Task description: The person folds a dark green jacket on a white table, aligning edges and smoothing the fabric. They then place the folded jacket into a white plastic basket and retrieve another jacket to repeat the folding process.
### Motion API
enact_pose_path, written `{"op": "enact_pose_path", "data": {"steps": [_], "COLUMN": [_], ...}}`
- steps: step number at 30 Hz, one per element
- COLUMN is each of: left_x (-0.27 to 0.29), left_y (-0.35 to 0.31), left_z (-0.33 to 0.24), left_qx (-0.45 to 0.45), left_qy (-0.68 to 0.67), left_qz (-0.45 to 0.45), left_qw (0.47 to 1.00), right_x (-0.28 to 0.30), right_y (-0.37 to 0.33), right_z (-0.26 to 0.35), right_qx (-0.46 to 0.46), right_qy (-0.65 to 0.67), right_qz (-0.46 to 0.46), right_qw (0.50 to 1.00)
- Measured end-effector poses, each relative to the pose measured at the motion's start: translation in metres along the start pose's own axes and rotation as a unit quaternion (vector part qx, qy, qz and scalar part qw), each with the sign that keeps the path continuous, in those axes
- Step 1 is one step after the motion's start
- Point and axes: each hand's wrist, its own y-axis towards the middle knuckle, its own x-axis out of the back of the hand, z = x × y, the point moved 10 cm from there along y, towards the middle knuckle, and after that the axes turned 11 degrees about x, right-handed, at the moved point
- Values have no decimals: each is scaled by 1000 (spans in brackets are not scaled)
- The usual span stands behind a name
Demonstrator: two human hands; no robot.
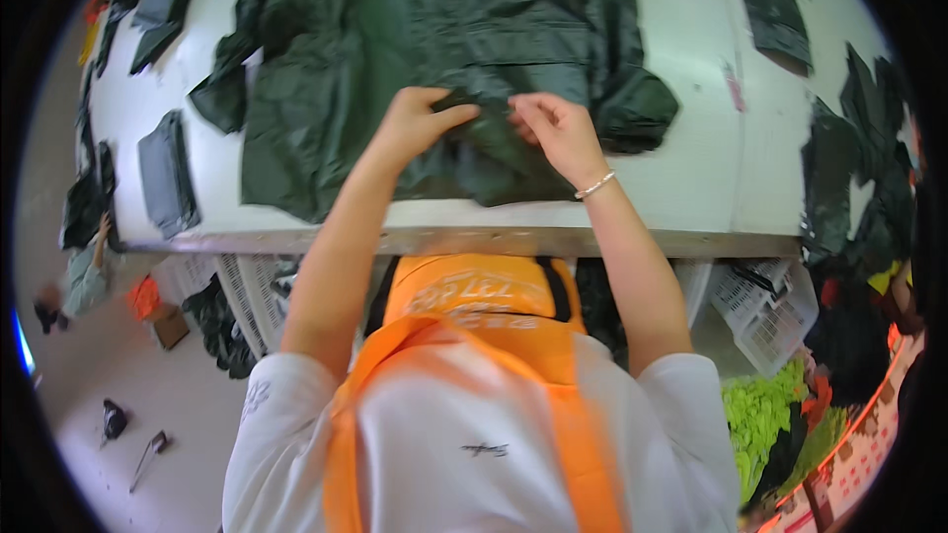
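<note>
A dark green jacket lies spread on the white table in front of me, its sleeves out to both sides and its lower edge near the table's front. My left hand is closed on the front of the jacket, pinching a fold between thumb and fingers. Just right of it, my right hand hovers over the same part of the cloth, with thumb and fingertips pressed together. What those right fingertips hold, if anything, is too small to make out. Between the two hands the fabric is bunched up.
Folded dark garments lie on the white table to the left, with more dark clothing at the far right. Below the metal edge stands a white plastic basket. Bright yellow-green cloth is heaped at the lower right. Another person is at far left.
</note>
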Motion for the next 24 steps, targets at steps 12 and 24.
{"op": "enact_pose_path", "data": {"steps": [12, 24], "left_x": [-28, -62], "left_y": [7, 16], "left_z": [-73, -109], "left_qx": [8, 8], "left_qy": [-65, -64], "left_qz": [-70, -1], "left_qw": [995, 998], "right_x": [389, 104], "right_y": [31, -24], "right_z": [15, 112], "right_qx": [96, 345], "right_qy": [-688, -294], "right_qz": [-236, -126], "right_qw": [680, 882]}}
